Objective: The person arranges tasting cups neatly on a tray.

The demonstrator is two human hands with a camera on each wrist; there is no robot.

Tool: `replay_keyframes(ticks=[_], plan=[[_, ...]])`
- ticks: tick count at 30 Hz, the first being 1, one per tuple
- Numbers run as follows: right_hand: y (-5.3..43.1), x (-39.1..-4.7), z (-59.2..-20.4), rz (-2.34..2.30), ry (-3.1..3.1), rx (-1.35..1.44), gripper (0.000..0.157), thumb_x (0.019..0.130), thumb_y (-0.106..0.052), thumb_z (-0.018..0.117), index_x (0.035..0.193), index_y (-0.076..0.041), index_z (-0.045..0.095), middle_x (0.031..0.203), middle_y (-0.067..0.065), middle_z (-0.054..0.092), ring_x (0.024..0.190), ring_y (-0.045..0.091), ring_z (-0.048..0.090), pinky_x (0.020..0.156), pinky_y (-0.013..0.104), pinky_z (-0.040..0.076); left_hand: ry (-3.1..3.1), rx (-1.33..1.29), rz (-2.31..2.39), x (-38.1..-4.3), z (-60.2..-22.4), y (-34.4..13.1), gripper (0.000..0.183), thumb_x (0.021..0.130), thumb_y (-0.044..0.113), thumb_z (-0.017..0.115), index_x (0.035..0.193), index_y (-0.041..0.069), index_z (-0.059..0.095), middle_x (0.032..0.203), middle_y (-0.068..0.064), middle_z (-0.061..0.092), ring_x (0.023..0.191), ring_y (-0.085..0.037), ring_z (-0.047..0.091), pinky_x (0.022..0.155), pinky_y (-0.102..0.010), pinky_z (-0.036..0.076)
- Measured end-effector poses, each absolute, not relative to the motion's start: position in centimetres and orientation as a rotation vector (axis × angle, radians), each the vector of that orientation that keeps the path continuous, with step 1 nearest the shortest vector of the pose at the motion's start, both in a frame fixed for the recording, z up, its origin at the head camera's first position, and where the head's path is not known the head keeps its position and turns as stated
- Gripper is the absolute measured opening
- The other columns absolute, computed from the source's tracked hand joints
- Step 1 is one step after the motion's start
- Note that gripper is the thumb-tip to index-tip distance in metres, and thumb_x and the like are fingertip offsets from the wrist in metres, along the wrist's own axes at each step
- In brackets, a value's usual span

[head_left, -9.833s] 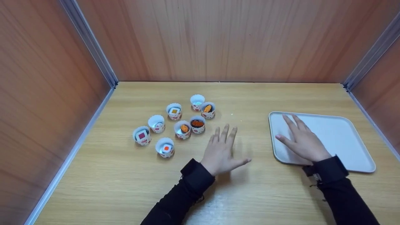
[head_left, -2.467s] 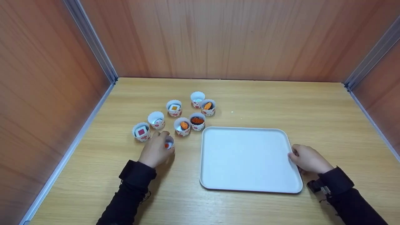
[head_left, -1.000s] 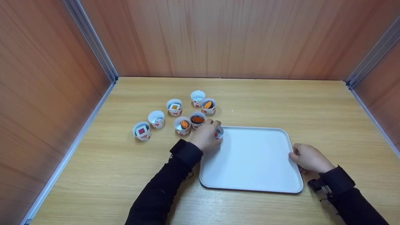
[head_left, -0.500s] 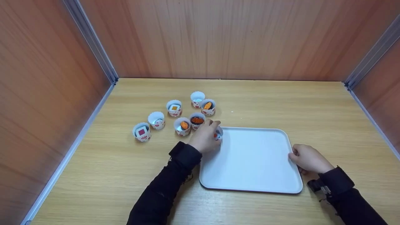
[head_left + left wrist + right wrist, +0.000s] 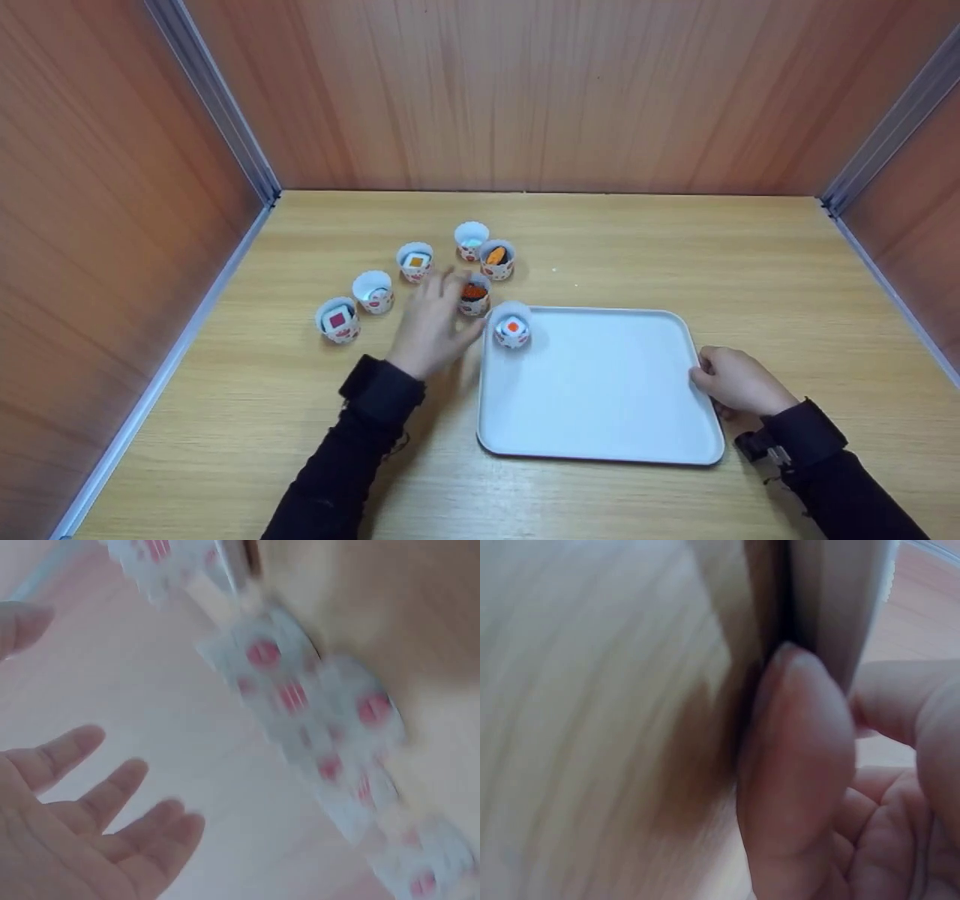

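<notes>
In the head view my left hand (image 5: 431, 326) is over the cups, fingers spread and holding nothing; the left wrist view shows the fingers (image 5: 120, 787) apart from the blurred cups. A paper cup (image 5: 512, 335) holding a white roll with an orange centre stands upright on the tray's far left corner. Beside the hand is a cup (image 5: 474, 302) with red-orange topping. Another cup with an orange piece is hidden behind the hand. My right hand (image 5: 742, 381) pinches the right edge of the white tray (image 5: 600, 397), thumb and finger on its rim in the right wrist view.
More patterned paper cups stand left of and behind the tray: one with a dark red centre (image 5: 337, 321), a pale one (image 5: 373, 292), one with a yellow centre (image 5: 415, 262), another pale one (image 5: 471, 241) and one with an orange piece (image 5: 497, 260). Wooden walls enclose the table.
Earlier the tray came left to the middle, and my left hand carried the orange-centred cup to its corner. Now that hand has let go and moved left. My right hand stays at the tray's edge.
</notes>
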State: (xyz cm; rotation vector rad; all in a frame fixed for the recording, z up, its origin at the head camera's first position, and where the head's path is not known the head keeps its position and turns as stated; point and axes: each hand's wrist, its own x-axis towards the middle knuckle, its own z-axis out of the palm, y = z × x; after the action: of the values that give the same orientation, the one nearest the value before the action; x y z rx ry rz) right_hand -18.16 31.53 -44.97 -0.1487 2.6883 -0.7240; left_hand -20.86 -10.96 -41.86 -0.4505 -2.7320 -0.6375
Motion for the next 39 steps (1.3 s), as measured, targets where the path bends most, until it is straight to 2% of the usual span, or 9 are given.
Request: replay_keyframes(ticks=[6,14,20,25,30,34,39], plan=[[31.7,-18.1,-45.0,-0.729,2.681,-0.14,0.023,0.097,-0.016,0.048,0.077,-0.007,0.042,0.06,0.002,0.049,0.047,0.015,0.055,0.045,0.029,0.046,-2.734,-0.321,-0.599,-20.4,-41.3,-15.8,0.085,0.079,0.041,0.078,0.147,0.006,0.04,0.15,-0.027,0.035,0.141,-0.05,0.028,0.115,-0.064,0.021],[31.8,-18.0,-44.9,-0.73,2.7,-0.15,0.02,0.096,-0.015,0.049,0.078,-0.006,0.045,0.057,0.002,0.051,0.045,0.014,0.055,0.044,0.029,0.046,-2.944,-0.003,-0.733,-20.4,-41.8,-22.0,0.115,0.075,0.046,0.08,0.158,0.013,0.008,0.163,-0.023,-0.006,0.146,-0.052,-0.01,0.111,-0.073,-0.003],[31.8,-18.0,-45.0,-0.721,2.697,-0.136,0.021,0.096,-0.015,0.049,0.078,-0.006,0.045,0.059,0.002,0.05,0.046,0.015,0.054,0.045,0.029,0.046,-3.029,0.175,-0.793,-21.1,-42.6,-25.0,0.123,0.074,0.048,0.081,0.158,0.012,-0.002,0.161,-0.027,-0.012,0.143,-0.055,-0.015,0.108,-0.076,-0.002],[31.7,-18.0,-45.0,-0.717,2.698,-0.141,0.022,0.096,-0.015,0.049,0.076,-0.007,0.044,0.059,0.002,0.049,0.047,0.015,0.055,0.044,0.029,0.046,-3.131,0.296,-0.858,-21.8,-43.4,-26.0,0.122,0.076,0.048,0.079,0.157,0.006,-0.003,0.159,-0.032,-0.01,0.143,-0.058,-0.011,0.109,-0.076,0.003],[31.7,-18.0,-45.1,-0.718,2.7,-0.141,0.023,0.096,-0.015,0.049,0.075,-0.007,0.043,0.06,0.001,0.047,0.047,0.015,0.055,0.044,0.028,0.046,-3.201,0.307,-0.855,-22.1,-43.8,-26.1,0.113,0.08,0.044,0.076,0.155,-0.004,0.005,0.158,-0.034,0.001,0.144,-0.057,0.001,0.114,-0.069,0.013],[31.7,-18.0,-45.1,-0.72,2.689,-0.125,0.022,0.096,-0.015,0.049,0.076,-0.007,0.043,0.06,0.001,0.048,0.047,0.015,0.054,0.045,0.029,0.046,-3.169,0.282,-0.869,-22.1,-43.8,-25.9,0.101,0.084,0.037,0.072,0.152,-0.009,0.014,0.155,-0.035,0.015,0.14,-0.054,0.02,0.114,-0.062,0.025],[31.9,-18.1,-45.0,-0.716,2.715,-0.173,0.025,0.096,-0.015,0.049,0.074,-0.008,0.041,0.06,0.001,0.046,0.047,0.015,0.053,0.045,0.029,0.044,-3.091,0.246,-0.917,-22.0,-43.8,-25.8,0.08,0.089,0.028,0.065,0.147,-0.013,0.027,0.141,-0.033,0.039,0.121,-0.044,0.045,0.103,-0.053,0.04]])
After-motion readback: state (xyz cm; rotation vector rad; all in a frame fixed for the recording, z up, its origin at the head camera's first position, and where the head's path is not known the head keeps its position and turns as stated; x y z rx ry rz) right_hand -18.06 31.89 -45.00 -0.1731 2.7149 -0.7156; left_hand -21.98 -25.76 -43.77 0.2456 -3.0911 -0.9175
